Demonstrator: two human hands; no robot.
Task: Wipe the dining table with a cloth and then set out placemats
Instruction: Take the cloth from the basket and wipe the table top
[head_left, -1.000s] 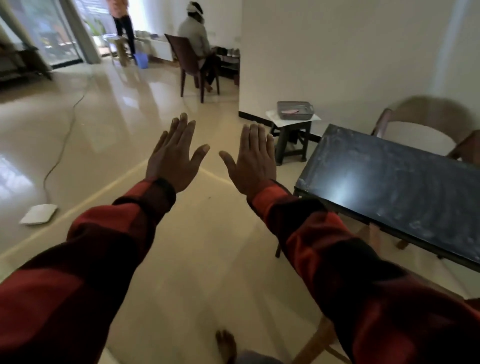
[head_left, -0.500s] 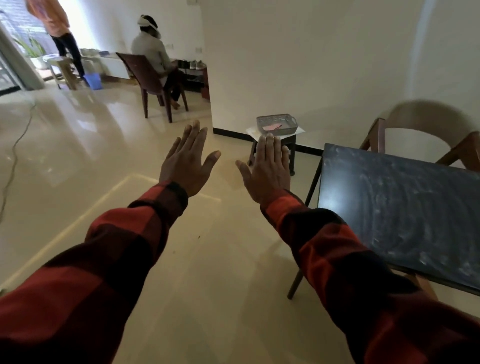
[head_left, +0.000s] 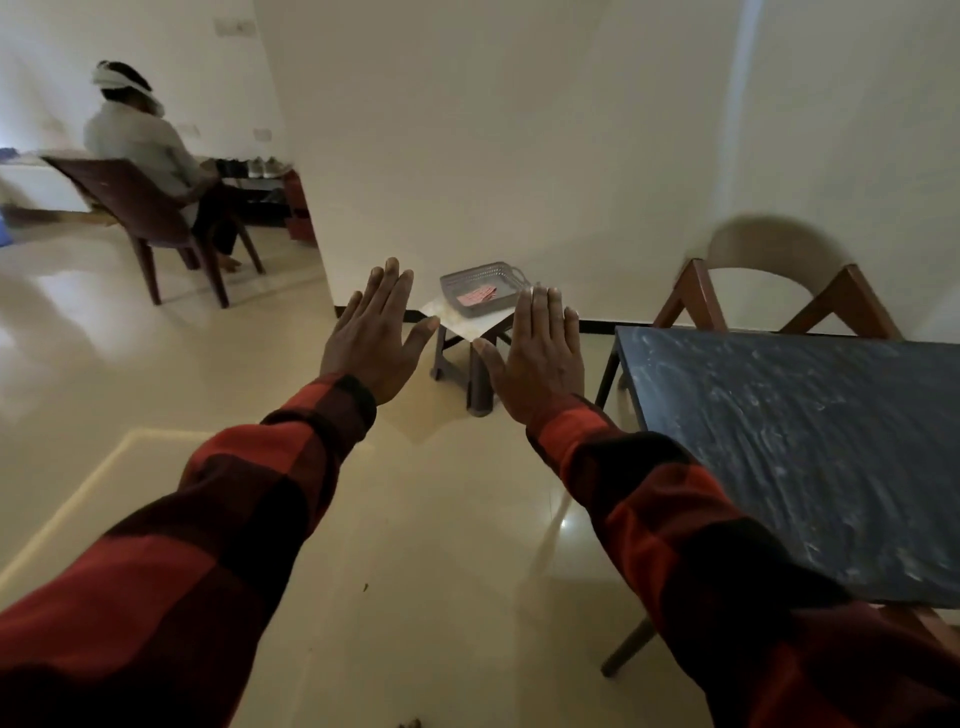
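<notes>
The dark dining table fills the right side, its top streaked with pale smears. Both arms in red-and-black checked sleeves stretch out in front of me. My left hand and my right hand are held flat in the air, fingers straight, backs toward me, holding nothing. Between and beyond them stands a small stool with a grey basket on it. Something pink lies in the basket; it may be a cloth. No placemats are in view.
A wooden chair with a pale curved back stands behind the table by the white wall. At the far left a person sits on a brown chair. Glossy cream floor lies between me and the stool.
The view has swung right and moved forward. The stool and basket are now closer and lie between my hands. The table sits nearer. My hands stay flat and empty.
</notes>
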